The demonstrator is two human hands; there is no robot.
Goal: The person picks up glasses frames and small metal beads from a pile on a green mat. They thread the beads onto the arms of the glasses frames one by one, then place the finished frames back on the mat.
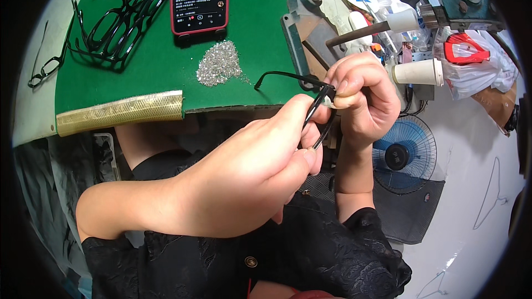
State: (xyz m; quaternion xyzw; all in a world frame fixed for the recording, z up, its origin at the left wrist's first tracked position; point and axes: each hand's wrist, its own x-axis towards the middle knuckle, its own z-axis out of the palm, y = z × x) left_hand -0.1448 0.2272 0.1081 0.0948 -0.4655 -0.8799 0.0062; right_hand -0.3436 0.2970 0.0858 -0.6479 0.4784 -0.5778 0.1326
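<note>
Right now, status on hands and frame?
Left hand and right hand both gripping black glasses frame. Hands partly hide it. Glittery pile beyond, on green mat.

Bright white light, seemingly from above, pales the left hand (249, 160), glints off crystals (218, 65) and streaks the floor (471, 232) with glare, while the shirt (194, 260) sinks near black, focus holds fairly sharp centrally, rimward edges bow and corners go black.

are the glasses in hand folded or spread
One arm of the glasses is spread: it juts away from the front. Cannot tell the other, which does not show clearly.
</note>
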